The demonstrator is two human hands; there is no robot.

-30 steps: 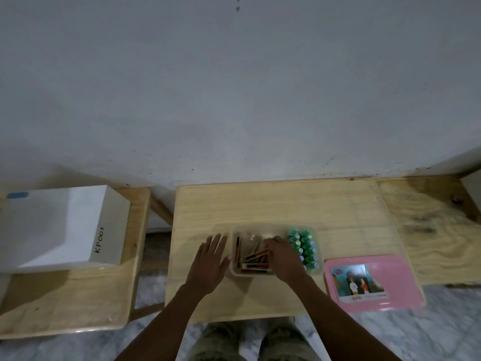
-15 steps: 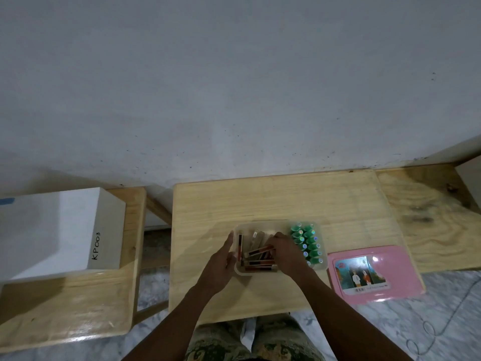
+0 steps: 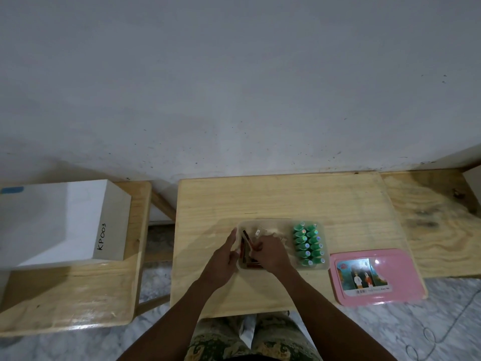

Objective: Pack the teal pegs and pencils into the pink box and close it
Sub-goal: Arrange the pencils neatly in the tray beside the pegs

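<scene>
Two hands are showing: the left hand (image 3: 223, 256) and the right hand (image 3: 270, 252). One clear box (image 3: 322, 265) is sitting on the middle table (image 3: 281, 196). Teal pegs (image 3: 308, 243) are standing in two rows of six, making twelve. The pencils (image 3: 246, 239) are partly hidden, so their count cannot be told. One pink lid (image 3: 377, 277) is lying alone. One white carton (image 3: 62, 222) is resting on the left table (image 3: 78, 295). Three wooden tables are showing, counting the right one (image 3: 437, 222).
</scene>
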